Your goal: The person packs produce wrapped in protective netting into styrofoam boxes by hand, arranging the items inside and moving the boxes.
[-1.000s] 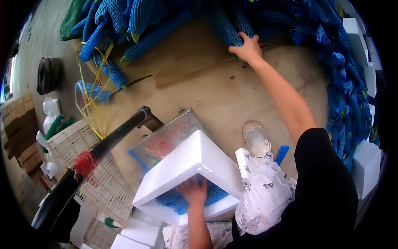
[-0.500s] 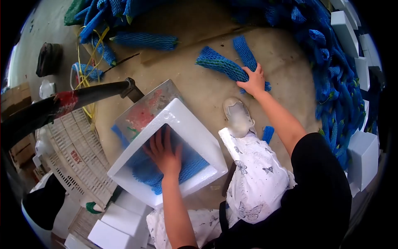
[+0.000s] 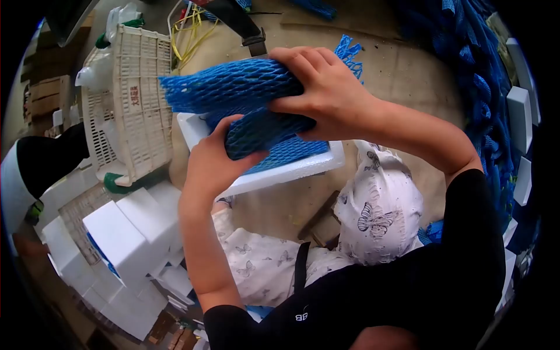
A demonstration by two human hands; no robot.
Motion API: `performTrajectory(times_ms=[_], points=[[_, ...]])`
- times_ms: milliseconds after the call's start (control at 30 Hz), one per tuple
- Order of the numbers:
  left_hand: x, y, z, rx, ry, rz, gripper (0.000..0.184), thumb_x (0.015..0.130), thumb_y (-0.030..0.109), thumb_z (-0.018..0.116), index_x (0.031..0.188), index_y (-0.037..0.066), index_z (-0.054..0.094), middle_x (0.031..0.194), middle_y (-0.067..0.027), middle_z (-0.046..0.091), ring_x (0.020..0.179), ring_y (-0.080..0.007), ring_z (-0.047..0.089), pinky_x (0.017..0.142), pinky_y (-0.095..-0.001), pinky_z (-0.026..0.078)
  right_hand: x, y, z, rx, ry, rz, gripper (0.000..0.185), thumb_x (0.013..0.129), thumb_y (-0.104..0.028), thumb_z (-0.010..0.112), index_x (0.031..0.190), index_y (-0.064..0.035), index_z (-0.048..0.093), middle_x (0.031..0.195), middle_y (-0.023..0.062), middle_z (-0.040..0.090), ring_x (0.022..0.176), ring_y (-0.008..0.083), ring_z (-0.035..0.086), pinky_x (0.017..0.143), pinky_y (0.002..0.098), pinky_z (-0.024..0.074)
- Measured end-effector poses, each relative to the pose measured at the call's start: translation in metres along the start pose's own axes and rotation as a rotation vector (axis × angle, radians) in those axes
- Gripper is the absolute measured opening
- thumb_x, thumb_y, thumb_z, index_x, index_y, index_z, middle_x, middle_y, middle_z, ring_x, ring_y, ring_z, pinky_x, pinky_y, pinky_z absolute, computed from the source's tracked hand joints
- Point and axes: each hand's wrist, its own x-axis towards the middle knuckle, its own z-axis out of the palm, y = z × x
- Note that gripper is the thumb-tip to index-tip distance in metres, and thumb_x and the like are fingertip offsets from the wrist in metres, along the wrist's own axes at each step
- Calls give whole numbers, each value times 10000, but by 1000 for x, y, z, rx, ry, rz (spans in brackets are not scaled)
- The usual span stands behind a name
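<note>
Above a white foam box, my right hand grips a blue net-wrapped bundle that lies level, with loose netting sticking out past my fingers. Just below it, my left hand holds the near end of a second blue netted bundle, and my right thumb side also touches this one. More blue netted bundles lie inside the box. What the nets contain is hidden.
A white plastic crate stands at the left, with foam boxes below it. Blue netted bundles are heaped along the right. A black bar crosses the top. Another person's dark sleeve shows at the far left.
My right hand has brought the two bundles from the floor to above the box. My left hand has come up out of the box and taken hold of one bundle. The view has shifted.
</note>
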Motion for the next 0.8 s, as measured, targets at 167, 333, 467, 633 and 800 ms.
performTrajectory(times_ms=[167,333,467,633,800], points=[[-5,-85,55,-109,96,72,652,594,162,866,1163,58,567,982,-103,660,880,-323,618,832,-382,485,11,13,33,337,-96,-88,465,683,-225,801,1126,-293,679,1310,178,440,1140,387,493,941,446,453],[-1,-121,96,-108,162,360,560,646,142,805,1150,111,565,1043,-116,585,1020,-333,527,915,-401,403,47,-14,49,398,141,-61,888,798,-103,693,1481,-428,229,1107,148,534,948,312,579,797,389,510],[-4,-124,65,104,-21,394,470,747,180,721,1182,104,561,1120,-127,559,1078,-343,493,943,-423,388,37,-14,102,375,-114,-72,787,783,-138,694,1465,-282,329,1144,113,554,975,298,576,846,401,483],[-8,-102,90,6,42,329,428,747,185,700,1143,62,594,1137,-120,551,1077,-326,508,953,-404,389,-9,2,138,347,-617,88,688,822,-181,681,1433,-279,382,1202,128,532,1068,339,537,916,448,443],[-34,-77,111,213,363,163,449,757,230,679,1172,83,588,1193,-100,564,1115,-273,530,1050,-481,254,-15,1,132,676,-556,95,537,911,-310,573,1403,-169,413,1219,134,545,1097,315,525,968,444,395]])
